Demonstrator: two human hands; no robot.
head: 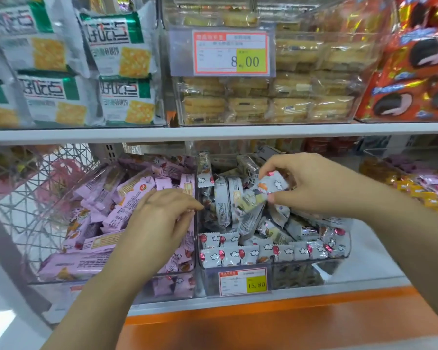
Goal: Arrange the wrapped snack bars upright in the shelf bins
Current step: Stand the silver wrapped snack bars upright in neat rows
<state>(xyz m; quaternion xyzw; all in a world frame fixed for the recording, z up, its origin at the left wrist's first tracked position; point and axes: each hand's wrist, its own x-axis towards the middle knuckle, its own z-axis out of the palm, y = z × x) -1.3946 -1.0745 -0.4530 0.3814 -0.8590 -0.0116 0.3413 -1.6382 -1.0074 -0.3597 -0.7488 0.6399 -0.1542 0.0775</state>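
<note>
Two clear shelf bins stand side by side on the lower shelf. The left bin (61, 281) holds pink wrapped snack bars (127, 195) lying in a loose pile. The right bin (311, 263) holds grey wrapped snack bars (223, 203), some upright near the dividing wall, others jumbled, with a neat row along the front. My right hand (311, 183) pinches a grey snack bar (263, 190) above the middle of the right bin. My left hand (159, 221) hovers over the pink bars at the wall between the bins, fingers spread and pointing right, holding nothing.
A price tag (243, 281) reading 15.80 hangs on the right bin's front. A wire basket (36, 188) stands to the left. Yellow and pink packets (430, 193) lie at far right. The upper shelf (213, 132) carries cracker packs, pastries and red cookie bags. An orange ledge (263, 322) runs below.
</note>
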